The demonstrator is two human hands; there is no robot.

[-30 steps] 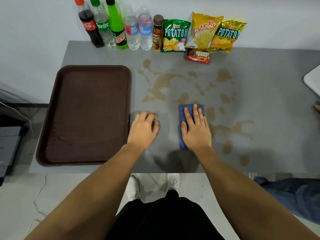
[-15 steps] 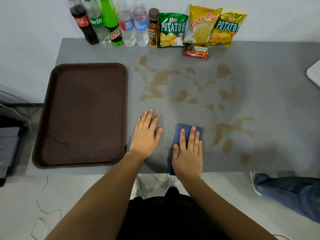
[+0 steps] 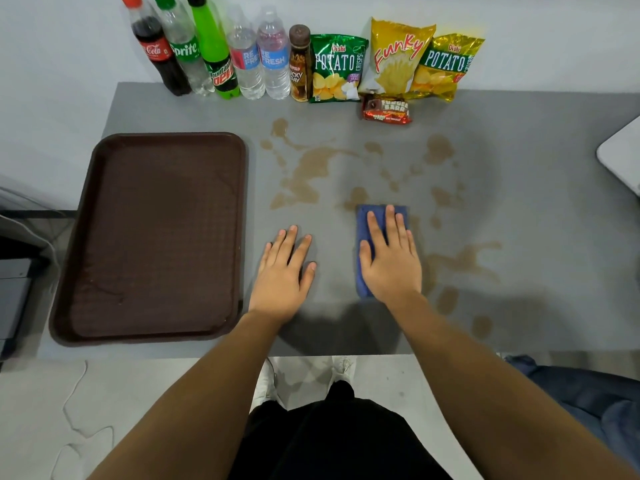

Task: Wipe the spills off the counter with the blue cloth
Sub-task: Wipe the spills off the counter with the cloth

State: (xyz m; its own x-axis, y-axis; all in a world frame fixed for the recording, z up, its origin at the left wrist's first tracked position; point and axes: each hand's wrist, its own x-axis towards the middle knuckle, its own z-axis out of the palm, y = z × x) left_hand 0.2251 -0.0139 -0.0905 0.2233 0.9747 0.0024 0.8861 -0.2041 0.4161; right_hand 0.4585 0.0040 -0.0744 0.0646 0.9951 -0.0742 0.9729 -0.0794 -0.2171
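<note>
The blue cloth (image 3: 367, 237) is pressed flat under the spread right hand (image 3: 389, 261) at frame centre; the left hand (image 3: 282, 271) lies spread on the worktop (image 3: 554, 220). Most brown spills (image 3: 311, 171) remain unwiped; little appears done.

Tray (image 3: 156, 237) on counter (image 3: 536, 237), left part. Bottles (image 3: 221, 60) in row along back edge; snack bags (image 3: 394, 60) right of them, wrapped bar (image 3: 386, 111) just before bags. Spills (image 3: 311, 168) mid-counter, right of tray. Cloth (image 3: 377, 216) under right hand (image 3: 391, 261), at spills' near side. Left hand (image 3: 284, 271) flat on counter between tray and cloth.
</note>
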